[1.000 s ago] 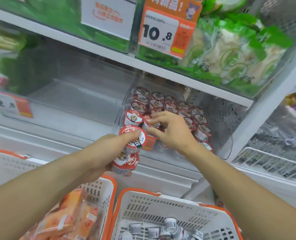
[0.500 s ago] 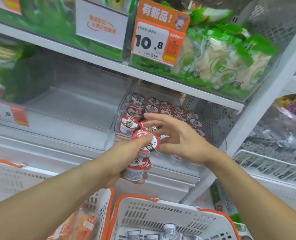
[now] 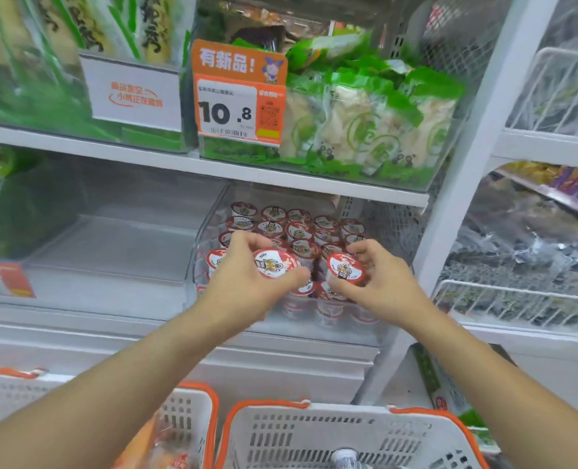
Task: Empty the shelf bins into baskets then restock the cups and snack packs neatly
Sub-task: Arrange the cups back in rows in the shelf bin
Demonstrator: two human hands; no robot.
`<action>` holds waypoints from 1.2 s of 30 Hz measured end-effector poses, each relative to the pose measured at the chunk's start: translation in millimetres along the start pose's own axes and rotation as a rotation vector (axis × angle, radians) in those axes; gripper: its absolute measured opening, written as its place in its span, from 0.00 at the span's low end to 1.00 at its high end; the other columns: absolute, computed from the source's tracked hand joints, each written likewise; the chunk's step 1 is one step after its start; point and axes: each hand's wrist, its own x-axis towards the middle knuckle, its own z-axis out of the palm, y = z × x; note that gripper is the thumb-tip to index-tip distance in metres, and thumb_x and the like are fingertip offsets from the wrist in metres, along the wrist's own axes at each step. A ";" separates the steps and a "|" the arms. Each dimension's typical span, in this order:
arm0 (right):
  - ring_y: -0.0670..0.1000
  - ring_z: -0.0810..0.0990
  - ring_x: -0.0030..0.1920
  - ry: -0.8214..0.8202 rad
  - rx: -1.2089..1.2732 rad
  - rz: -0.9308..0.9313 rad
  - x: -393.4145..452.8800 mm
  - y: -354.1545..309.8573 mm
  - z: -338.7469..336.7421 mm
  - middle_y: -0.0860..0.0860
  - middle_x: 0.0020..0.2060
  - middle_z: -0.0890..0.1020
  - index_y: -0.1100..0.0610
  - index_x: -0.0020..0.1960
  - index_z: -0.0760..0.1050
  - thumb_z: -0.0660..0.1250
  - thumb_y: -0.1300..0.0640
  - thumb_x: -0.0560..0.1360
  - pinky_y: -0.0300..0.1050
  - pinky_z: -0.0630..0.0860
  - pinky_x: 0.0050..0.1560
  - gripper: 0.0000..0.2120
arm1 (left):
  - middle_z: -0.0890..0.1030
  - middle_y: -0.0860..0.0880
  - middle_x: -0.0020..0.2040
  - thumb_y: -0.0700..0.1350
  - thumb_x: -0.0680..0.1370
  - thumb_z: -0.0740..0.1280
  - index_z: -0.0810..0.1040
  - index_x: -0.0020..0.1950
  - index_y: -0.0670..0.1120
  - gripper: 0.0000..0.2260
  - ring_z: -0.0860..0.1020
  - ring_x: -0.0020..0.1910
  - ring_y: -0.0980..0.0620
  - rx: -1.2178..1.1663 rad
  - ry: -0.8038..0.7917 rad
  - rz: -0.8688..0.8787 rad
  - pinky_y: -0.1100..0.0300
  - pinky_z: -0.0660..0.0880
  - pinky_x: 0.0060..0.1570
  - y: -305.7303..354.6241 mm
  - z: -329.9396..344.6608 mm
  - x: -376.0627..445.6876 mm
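My left hand (image 3: 247, 286) grips a small cup with a red and white lid (image 3: 274, 264) at the front of the clear cup bin (image 3: 199, 245). To its right, my right hand (image 3: 379, 282) pinches a second cup (image 3: 344, 267). Several rows of the same cups (image 3: 297, 228) fill the bin behind my hands. More cups stand under my hands at the bin's front (image 3: 328, 299). The neighbouring clear bin (image 3: 111, 245) on the left holds nothing.
Two white baskets with orange rims sit below: the right one (image 3: 314, 431) shows a cup at its bottom edge, the left one (image 3: 193, 421) holds orange snack packs (image 3: 159, 448). Green snack bags (image 3: 365, 123) fill the shelf above behind a 10.8 price tag (image 3: 240, 110). Wire racks (image 3: 518, 299) stand right.
The left hand has risen to the bin front with one cup; the second cup it held is no longer seen. My right hand moved right and now pinches a cup. The camera tilted up.
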 end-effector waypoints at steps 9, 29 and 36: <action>0.49 0.78 0.59 -0.044 -0.128 -0.133 -4.8 28.3 10.1 0.47 0.58 0.81 0.48 0.65 0.79 0.68 0.39 0.76 0.43 0.73 0.60 0.21 | 0.81 0.55 0.53 0.57 0.65 0.81 0.83 0.57 0.50 0.24 0.80 0.52 0.59 0.359 -0.091 0.177 0.70 0.74 0.49 -22.4 47.7 71.5; 0.50 0.77 0.56 -0.058 0.028 0.052 4.9 24.7 12.9 0.46 0.45 0.82 0.50 0.58 0.82 0.71 0.46 0.76 0.41 0.73 0.49 0.14 | 0.79 0.57 0.63 0.61 0.76 0.68 0.79 0.62 0.58 0.16 0.73 0.63 0.51 0.933 -0.176 0.353 0.44 0.70 0.65 -36.6 46.5 84.9; 0.45 0.80 0.48 0.288 0.088 -0.206 -31.2 21.3 -3.1 0.47 0.48 0.81 0.53 0.53 0.82 0.73 0.55 0.75 0.41 0.78 0.52 0.07 | 0.75 0.53 0.64 0.54 0.77 0.69 0.76 0.65 0.52 0.18 0.70 0.66 0.50 0.819 0.008 0.517 0.49 0.67 0.67 -30.8 46.7 58.9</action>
